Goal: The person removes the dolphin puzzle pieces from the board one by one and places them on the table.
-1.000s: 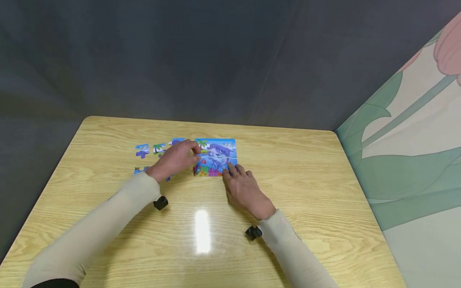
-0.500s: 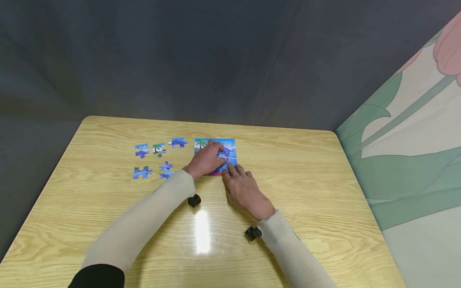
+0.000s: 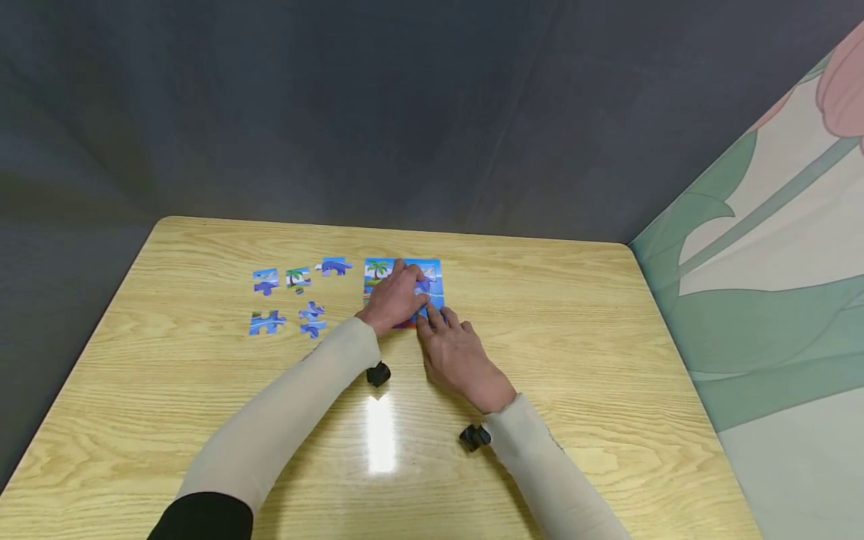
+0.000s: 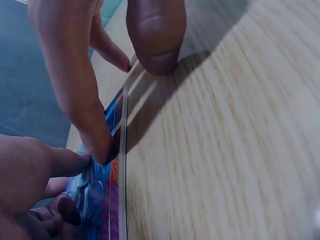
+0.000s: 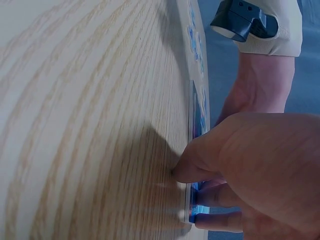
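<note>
My left hand (image 3: 394,298) reaches over a dolphin jigsaw board (image 3: 376,268). Its thumb and index finger pinch a puzzle piece (image 3: 423,286) low over the board's right half, and the palm covers much of the picture. In the left wrist view, the left hand's fingers (image 4: 70,162) bend down at the board's surface. My right hand (image 3: 459,356) rests at the near right corner, its fingers extended onto the board's edge and its thumb on the table, as the right wrist view shows at the board rim (image 5: 191,107).
Several loose puzzle pieces lie left of the board, among them a palm tree piece (image 3: 297,278) and a dolphin piece (image 3: 334,267). The wooden table (image 3: 553,315) meets a dark curtain (image 3: 405,112) at its back edge, with a flowered cloth (image 3: 796,300) at the right.
My left hand has moved right, from the board's left edge to over its right half, uncovering the loose pieces. Over the last half second it shifted only slightly. The right hand has stayed put.
</note>
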A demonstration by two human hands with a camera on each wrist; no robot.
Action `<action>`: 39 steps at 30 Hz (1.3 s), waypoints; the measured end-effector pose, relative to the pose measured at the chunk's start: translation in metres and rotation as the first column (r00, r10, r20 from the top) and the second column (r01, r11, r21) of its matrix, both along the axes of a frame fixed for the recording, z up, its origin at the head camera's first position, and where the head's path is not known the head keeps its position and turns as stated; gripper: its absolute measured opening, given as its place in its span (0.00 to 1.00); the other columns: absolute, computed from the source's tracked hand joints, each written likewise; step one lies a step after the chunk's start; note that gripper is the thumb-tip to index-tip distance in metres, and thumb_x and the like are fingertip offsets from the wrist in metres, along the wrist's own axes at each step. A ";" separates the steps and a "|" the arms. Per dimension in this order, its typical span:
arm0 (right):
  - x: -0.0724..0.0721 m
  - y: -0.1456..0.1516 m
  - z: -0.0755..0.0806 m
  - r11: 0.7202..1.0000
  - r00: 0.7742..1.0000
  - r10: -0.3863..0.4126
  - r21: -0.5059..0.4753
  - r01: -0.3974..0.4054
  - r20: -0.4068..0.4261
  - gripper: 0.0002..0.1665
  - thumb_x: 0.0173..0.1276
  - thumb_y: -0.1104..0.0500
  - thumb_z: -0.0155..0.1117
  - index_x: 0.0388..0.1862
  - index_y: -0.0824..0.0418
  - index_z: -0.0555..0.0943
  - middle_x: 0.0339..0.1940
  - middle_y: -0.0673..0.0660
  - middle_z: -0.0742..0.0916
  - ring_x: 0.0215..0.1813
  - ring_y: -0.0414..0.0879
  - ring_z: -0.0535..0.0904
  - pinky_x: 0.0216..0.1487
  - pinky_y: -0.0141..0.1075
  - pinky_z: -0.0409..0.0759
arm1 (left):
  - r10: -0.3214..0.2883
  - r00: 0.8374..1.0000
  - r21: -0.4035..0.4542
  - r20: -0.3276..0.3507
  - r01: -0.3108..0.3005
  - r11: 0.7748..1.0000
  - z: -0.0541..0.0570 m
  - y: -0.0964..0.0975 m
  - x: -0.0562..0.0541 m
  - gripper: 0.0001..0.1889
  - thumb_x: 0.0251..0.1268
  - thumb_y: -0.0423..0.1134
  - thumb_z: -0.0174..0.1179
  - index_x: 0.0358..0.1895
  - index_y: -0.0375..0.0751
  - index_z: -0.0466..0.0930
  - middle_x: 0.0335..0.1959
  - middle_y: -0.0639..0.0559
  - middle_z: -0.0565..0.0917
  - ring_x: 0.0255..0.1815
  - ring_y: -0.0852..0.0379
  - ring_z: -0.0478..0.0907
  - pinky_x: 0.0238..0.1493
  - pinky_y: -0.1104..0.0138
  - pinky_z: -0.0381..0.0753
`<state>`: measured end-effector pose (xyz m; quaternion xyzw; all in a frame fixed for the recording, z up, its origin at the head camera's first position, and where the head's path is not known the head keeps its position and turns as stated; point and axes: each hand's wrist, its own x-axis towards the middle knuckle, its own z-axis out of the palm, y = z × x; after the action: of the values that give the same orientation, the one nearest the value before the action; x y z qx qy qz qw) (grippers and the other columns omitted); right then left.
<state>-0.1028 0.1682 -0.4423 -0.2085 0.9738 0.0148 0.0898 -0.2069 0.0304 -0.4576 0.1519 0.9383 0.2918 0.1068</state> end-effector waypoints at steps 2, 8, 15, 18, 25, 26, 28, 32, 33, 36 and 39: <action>0.000 0.000 0.000 1.000 1.000 0.000 -0.002 0.000 0.004 0.31 0.87 0.54 0.49 0.84 0.62 0.66 0.87 0.64 0.66 0.84 0.62 0.65 0.71 0.61 0.78 | 0.004 1.000 0.018 0.001 -0.004 1.000 -0.001 0.000 0.000 0.19 0.77 0.42 0.65 0.64 0.40 0.77 0.61 0.42 0.75 0.53 0.47 0.80 0.55 0.53 0.86; 0.000 -0.001 -0.001 1.000 1.000 0.002 -0.009 -0.002 0.008 0.31 0.87 0.54 0.48 0.83 0.62 0.67 0.87 0.64 0.67 0.84 0.62 0.65 0.72 0.61 0.77 | 0.007 1.000 0.085 0.010 -0.008 0.996 -0.003 -0.002 0.001 0.14 0.78 0.40 0.64 0.60 0.45 0.74 0.55 0.46 0.84 0.53 0.48 0.81 0.54 0.53 0.83; 0.000 -0.001 -0.001 1.000 1.000 -0.002 -0.012 0.002 0.020 0.30 0.87 0.55 0.47 0.83 0.61 0.67 0.86 0.64 0.67 0.84 0.62 0.64 0.73 0.61 0.76 | 0.029 0.999 0.198 -0.017 -0.026 0.980 -0.006 -0.010 0.003 0.08 0.79 0.38 0.62 0.55 0.47 0.79 0.55 0.44 0.88 0.55 0.44 0.86 0.57 0.49 0.84; -0.001 -0.001 -0.001 1.000 1.000 -0.004 -0.009 0.005 0.030 0.31 0.87 0.54 0.47 0.84 0.61 0.66 0.87 0.64 0.66 0.85 0.62 0.64 0.73 0.61 0.76 | 0.035 0.999 0.224 -0.028 -0.027 0.974 -0.005 -0.013 0.004 0.07 0.80 0.38 0.62 0.54 0.47 0.79 0.54 0.44 0.88 0.56 0.44 0.86 0.60 0.49 0.83; 0.000 -0.001 -0.001 1.000 0.999 -0.003 -0.004 0.003 0.035 0.31 0.87 0.55 0.47 0.84 0.62 0.65 0.87 0.65 0.66 0.85 0.62 0.63 0.73 0.61 0.76 | 0.067 0.997 0.320 -0.041 -0.051 0.946 0.004 -0.022 0.009 0.06 0.80 0.40 0.62 0.52 0.46 0.80 0.50 0.47 0.87 0.51 0.47 0.85 0.56 0.52 0.83; 0.000 -0.001 -0.001 1.000 0.999 -0.005 0.000 0.005 0.039 0.31 0.87 0.55 0.47 0.84 0.61 0.65 0.87 0.64 0.66 0.85 0.62 0.63 0.74 0.61 0.76 | 0.075 0.996 0.344 -0.042 -0.056 0.937 0.006 -0.025 0.011 0.06 0.81 0.40 0.62 0.53 0.46 0.80 0.50 0.47 0.87 0.48 0.48 0.84 0.54 0.53 0.82; -0.001 -0.001 -0.001 1.000 0.999 -0.008 0.010 0.008 0.047 0.31 0.88 0.54 0.47 0.84 0.61 0.65 0.87 0.64 0.65 0.86 0.62 0.63 0.74 0.61 0.76 | 0.088 0.995 0.387 -0.036 -0.067 0.919 0.011 -0.034 0.015 0.07 0.81 0.42 0.61 0.54 0.47 0.81 0.50 0.48 0.86 0.43 0.49 0.82 0.49 0.55 0.81; -0.001 -0.001 0.000 1.000 0.998 -0.016 0.018 0.015 0.055 0.31 0.88 0.54 0.46 0.85 0.60 0.64 0.88 0.63 0.64 0.86 0.62 0.61 0.74 0.61 0.75 | 0.109 0.994 0.424 -0.023 -0.089 0.901 0.020 -0.056 0.020 0.09 0.83 0.44 0.59 0.56 0.46 0.82 0.52 0.49 0.85 0.34 0.49 0.80 0.41 0.57 0.79; -0.001 0.000 0.000 1.000 0.998 -0.016 0.018 0.015 0.054 0.31 0.88 0.54 0.46 0.85 0.60 0.64 0.88 0.63 0.64 0.86 0.62 0.61 0.75 0.61 0.75 | 0.113 0.993 0.420 -0.019 -0.094 0.903 0.022 -0.063 0.020 0.10 0.83 0.44 0.59 0.56 0.46 0.83 0.52 0.49 0.85 0.35 0.48 0.80 0.40 0.57 0.79; 0.000 0.000 0.001 1.000 0.998 -0.018 0.017 0.017 0.057 0.31 0.89 0.54 0.44 0.85 0.59 0.63 0.88 0.63 0.64 0.87 0.62 0.61 0.75 0.61 0.74 | 0.129 0.991 0.381 -0.024 -0.110 0.918 0.027 -0.084 0.019 0.12 0.84 0.44 0.58 0.58 0.43 0.84 0.53 0.47 0.85 0.39 0.47 0.81 0.43 0.55 0.78; 0.000 0.000 0.000 1.000 0.998 -0.017 0.017 0.016 0.058 0.31 0.88 0.54 0.45 0.85 0.59 0.64 0.88 0.63 0.64 0.87 0.62 0.61 0.75 0.61 0.74 | 0.146 0.989 0.323 -0.027 -0.129 0.938 0.029 -0.104 0.018 0.12 0.84 0.43 0.58 0.57 0.42 0.84 0.53 0.44 0.86 0.44 0.47 0.81 0.47 0.54 0.77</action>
<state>-0.1031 0.1681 -0.4420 -0.2003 0.9723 0.0159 0.1197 -0.1891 -0.0737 -0.4285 0.1085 0.8892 0.4429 0.0365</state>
